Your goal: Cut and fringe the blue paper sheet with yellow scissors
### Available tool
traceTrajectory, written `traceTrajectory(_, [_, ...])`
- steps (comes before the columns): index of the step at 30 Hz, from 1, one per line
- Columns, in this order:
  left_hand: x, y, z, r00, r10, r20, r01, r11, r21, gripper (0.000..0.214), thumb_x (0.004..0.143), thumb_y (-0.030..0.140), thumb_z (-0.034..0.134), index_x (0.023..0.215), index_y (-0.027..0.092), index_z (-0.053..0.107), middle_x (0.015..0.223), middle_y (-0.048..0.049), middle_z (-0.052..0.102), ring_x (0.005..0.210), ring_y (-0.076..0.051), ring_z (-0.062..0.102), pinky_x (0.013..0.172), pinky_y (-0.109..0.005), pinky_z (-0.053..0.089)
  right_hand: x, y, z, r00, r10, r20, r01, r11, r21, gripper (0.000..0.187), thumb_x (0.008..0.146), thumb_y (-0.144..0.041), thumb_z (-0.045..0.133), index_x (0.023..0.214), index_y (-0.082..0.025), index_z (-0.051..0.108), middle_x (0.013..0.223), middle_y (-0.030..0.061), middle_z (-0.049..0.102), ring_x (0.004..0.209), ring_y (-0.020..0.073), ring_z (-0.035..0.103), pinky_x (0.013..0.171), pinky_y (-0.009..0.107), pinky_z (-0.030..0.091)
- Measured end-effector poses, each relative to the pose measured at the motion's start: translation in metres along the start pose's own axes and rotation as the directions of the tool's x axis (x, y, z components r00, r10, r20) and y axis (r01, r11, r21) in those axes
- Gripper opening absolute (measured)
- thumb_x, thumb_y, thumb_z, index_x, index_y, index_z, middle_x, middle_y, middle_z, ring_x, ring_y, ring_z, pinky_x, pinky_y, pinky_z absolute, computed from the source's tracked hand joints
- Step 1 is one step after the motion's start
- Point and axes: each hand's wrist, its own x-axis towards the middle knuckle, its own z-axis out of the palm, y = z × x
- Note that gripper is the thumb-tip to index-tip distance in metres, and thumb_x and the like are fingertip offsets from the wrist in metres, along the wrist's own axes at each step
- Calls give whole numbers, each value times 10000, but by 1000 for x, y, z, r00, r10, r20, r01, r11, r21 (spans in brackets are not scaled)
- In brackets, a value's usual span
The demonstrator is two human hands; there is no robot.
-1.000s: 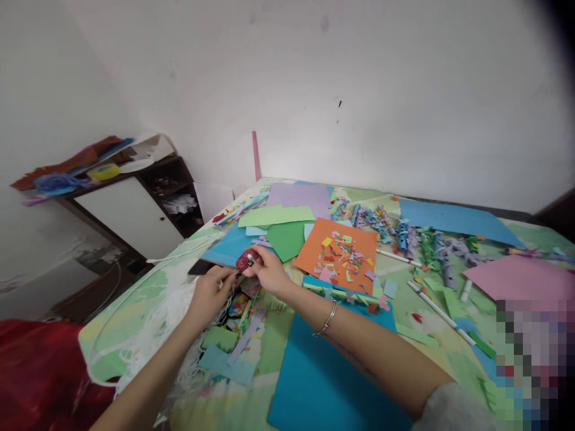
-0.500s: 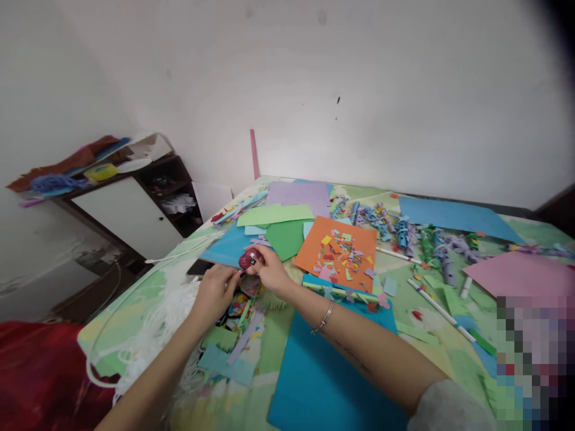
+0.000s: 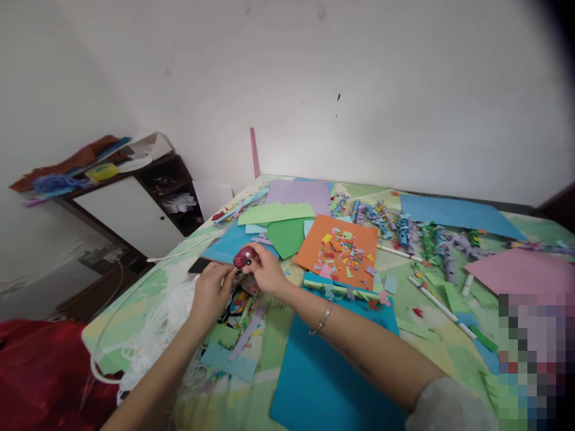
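My right hand [image 3: 268,270] is closed around a small dark-red rounded object, a paper punch [image 3: 243,258] by its look, held just above the table's left side. My left hand [image 3: 211,291] sits right beside it with fingertips pinched at the punch's lower edge, on something too small to make out. Under both hands lies a heap of small coloured paper scraps [image 3: 240,305]. An orange sheet [image 3: 359,239] strewn with tiny cut pieces lies just right of my right hand.
Coloured sheets cover the table: blue [image 3: 449,212], pink [image 3: 521,272], teal [image 3: 323,371], green [image 3: 285,234], lilac [image 3: 299,193]. Rolled paper curls [image 3: 417,233] and white sticks [image 3: 433,302] lie at the right. White shredded strands [image 3: 155,323] hang at the left edge. A cabinet [image 3: 130,212] stands left.
Both hands have stayed together at the punch, drifting very slightly left and up in the picture. Nothing was let go or picked up.
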Motion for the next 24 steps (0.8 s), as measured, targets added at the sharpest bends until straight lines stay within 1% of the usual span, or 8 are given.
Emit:
traceTrajectory(5, [-2,-5,-2,1000,-5,1,5,1000,-20,278,861,311,454,728,186,663,647,-47,626,693,-200,579,638,-283,430,-2,-6,1,1000,-29,-8,28,998,-58,245,952,-287,585,1155,-149,598,1090,69,646,914,202,651,799,400,555])
traceTrajectory(8, [-5,-9,-2,1000,-22,-15,22,999,-25,273,851,316,463,712,186,660,647,-48,621,688,-201,576,649,-291,430,-5,-9,7,998,-50,-24,47,994,-103,255,947,-284,592,1163,-150,595,1115,74,639,959,217,641,832,422,543])
traceTrajectory(11, [-8,-13,-4,999,-45,-19,44,998,-34,271,839,323,475,674,192,646,627,-44,614,678,-201,578,645,-291,438,-6,-11,13,997,-75,-21,71,988,-141,244,951,-282,585,1157,-151,597,1107,72,641,945,211,644,824,414,547])
traceTrajectory(14, [-11,-19,-4,997,-71,-8,71,996,-58,282,829,342,481,634,198,624,648,-52,638,693,-203,601,646,-287,459,-6,-13,19,993,-119,-9,115,977,-182,233,953,-277,582,1150,-155,602,1114,73,641,957,212,642,832,415,544])
traceTrajectory(17, [-13,-28,-7,995,-103,6,103,990,-91,288,811,379,489,637,199,631,736,-76,696,759,-214,640,699,-294,490,-3,-14,25,986,-166,1,161,959,-235,237,955,-272,580,1161,-157,598,1135,77,635,984,219,636,843,420,543])
traceTrajectory(20, [-13,-37,-17,985,-173,-6,172,980,-104,265,758,421,531,714,200,670,824,-89,735,792,-239,664,686,-304,508,-2,-16,37,978,-210,9,202,930,-308,262,955,-278,579,1188,-159,584,1160,83,623,989,223,633,839,422,545])
traceTrajectory(23, [-15,-41,-34,962,-271,-33,267,959,-97,286,700,436,590,818,194,689,842,-75,742,674,-237,655,617,-319,511,-6,-21,50,961,-277,29,265,880,-394,294,954,-282,576,1223,-166,560,1208,91,595,1027,236,616,854,434,534])
traceTrajectory(24, [-17,-41,-40,955,-295,-33,291,952,-100,302,700,434,600,866,197,687,870,-66,743,680,-234,658,624,-320,518,-8,-23,53,951,-305,51,297,856,-422,291,954,-281,570,1222,-168,558,1205,93,595,1030,237,612,854,429,531])
